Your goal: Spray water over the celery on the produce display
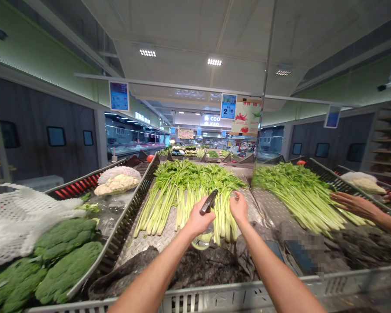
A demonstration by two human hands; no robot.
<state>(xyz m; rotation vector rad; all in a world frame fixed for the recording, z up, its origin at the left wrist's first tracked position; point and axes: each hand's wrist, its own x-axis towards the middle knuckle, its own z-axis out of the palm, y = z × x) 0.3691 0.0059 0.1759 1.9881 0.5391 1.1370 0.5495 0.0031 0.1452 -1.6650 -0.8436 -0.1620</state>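
Several bunches of celery (163,204) lie in a row on a metal display tray, leaves away from me and pale stalks toward me. My left hand (200,218) is closed around a dark, slim-handled tool (209,202) over the middle stalks; its exact kind is unclear. Just below that hand is a clear, greenish round thing (202,240), perhaps a roll of tape, partly covered by my wrist. My right hand (238,208) is at the right-hand bunch, its fingers curled in beside the stalks. Whatever is between those fingers is hidden.
Broccoli (67,237) and netted cauliflower (119,180) fill the bin on the left, behind a black slatted divider (130,208). Dark crumpled cloth (211,265) lies along the grey front rail (215,295). A mirror (293,204) at right reflects celery and a hand.
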